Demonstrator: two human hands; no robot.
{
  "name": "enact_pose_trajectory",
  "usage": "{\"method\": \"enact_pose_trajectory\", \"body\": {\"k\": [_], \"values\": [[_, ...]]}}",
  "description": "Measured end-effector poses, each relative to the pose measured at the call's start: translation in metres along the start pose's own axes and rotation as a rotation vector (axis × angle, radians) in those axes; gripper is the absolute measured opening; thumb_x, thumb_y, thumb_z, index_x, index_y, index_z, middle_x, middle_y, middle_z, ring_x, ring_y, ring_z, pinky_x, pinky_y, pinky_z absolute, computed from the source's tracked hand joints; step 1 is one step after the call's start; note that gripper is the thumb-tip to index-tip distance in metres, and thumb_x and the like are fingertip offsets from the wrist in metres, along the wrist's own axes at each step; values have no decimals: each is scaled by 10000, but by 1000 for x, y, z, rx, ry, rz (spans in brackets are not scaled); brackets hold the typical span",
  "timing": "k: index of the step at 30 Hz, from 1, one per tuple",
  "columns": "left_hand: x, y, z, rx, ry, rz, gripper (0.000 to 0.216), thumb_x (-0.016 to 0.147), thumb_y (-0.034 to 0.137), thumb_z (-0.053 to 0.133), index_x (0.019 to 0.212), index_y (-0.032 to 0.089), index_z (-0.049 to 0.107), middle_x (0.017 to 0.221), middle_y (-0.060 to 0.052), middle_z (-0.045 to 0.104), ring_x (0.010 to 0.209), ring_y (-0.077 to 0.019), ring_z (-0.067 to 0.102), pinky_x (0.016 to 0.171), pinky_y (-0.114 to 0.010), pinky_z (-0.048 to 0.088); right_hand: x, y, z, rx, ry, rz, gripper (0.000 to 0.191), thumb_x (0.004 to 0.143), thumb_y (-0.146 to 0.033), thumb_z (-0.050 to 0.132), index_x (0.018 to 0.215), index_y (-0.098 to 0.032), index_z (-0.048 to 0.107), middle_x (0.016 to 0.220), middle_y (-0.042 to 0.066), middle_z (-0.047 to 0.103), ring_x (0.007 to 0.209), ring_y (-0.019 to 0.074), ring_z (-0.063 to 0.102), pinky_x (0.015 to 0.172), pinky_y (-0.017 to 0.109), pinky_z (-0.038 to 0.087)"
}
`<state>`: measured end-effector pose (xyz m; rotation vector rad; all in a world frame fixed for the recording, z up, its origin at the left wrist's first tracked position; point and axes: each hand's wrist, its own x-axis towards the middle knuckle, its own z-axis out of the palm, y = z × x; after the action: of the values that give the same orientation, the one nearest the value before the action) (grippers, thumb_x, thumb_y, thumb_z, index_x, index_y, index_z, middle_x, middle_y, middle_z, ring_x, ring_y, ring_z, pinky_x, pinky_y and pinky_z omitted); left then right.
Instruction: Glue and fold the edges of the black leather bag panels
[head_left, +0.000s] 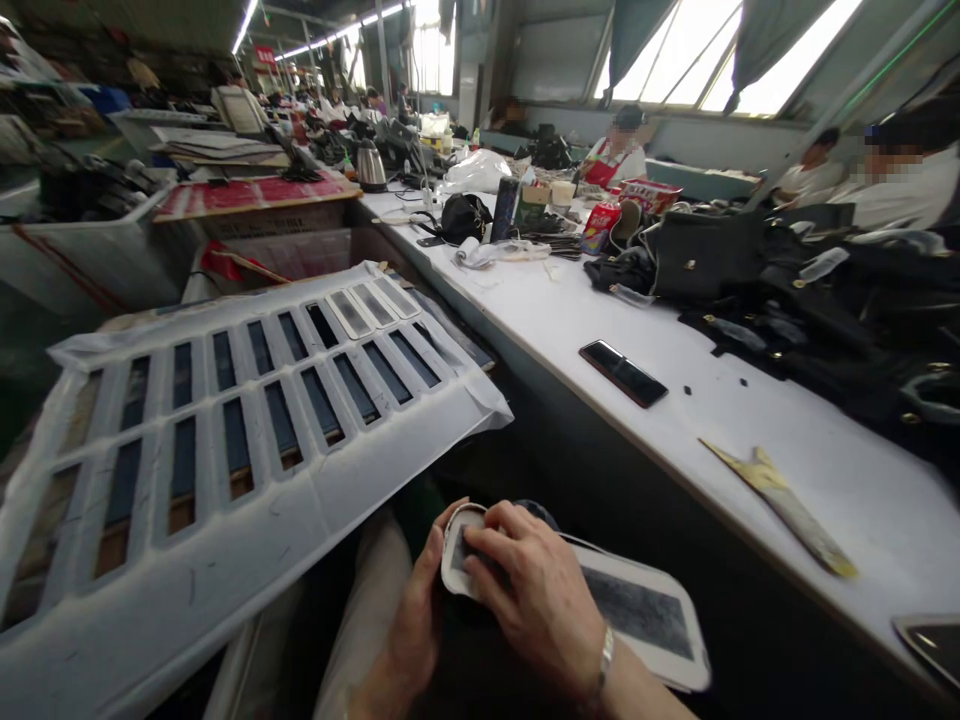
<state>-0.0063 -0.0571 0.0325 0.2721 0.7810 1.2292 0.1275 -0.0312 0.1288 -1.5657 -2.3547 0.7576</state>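
Observation:
Low in the picture, over my lap, both hands work on a long white-edged strip with a dark centre (637, 612). My left hand (411, 620) grips the strip's rounded near end from below. My right hand (529, 590) lies on top of that same end with its fingers curled and pressing on it. A bracelet sits on my right wrist. The strip's far end sticks out to the right past my right forearm.
A large white sheet with several cut-out slots (247, 420) lies to my left. The white table (750, 420) at right bears a phone (622, 373), a yellowish scrap (780, 505), black bags (787, 290). Other people sit at the far side.

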Motion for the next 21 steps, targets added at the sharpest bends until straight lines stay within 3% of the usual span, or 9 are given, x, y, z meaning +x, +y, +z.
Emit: {"method": "enact_pose_trajectory", "body": {"k": [6,11,21], "values": [[1,4,0,46,27,16,405,914,486,570,1182,222,720,1225,-40,708,1317,-314,501,1156,-425,325,6,1,-14,-81,-105,-41,108,802,-162,657,879,-237,667,953,-15,621,858,150,583,729,266,396],[2,5,-2,75,21,26,416,903,493,586,1196,225,712,1283,-44,680,1351,-310,463,1179,-432,286,14,-3,-18,-103,-140,-23,51,811,-249,695,851,-249,664,919,-30,622,828,143,597,676,264,370],[2,-2,-17,146,-27,62,428,935,473,542,1297,261,629,1420,-61,575,1387,-304,416,1188,-466,265,22,-10,-10,-278,-163,-19,251,798,-282,729,1005,-231,597,1000,14,618,859,216,628,596,297,344]]}}
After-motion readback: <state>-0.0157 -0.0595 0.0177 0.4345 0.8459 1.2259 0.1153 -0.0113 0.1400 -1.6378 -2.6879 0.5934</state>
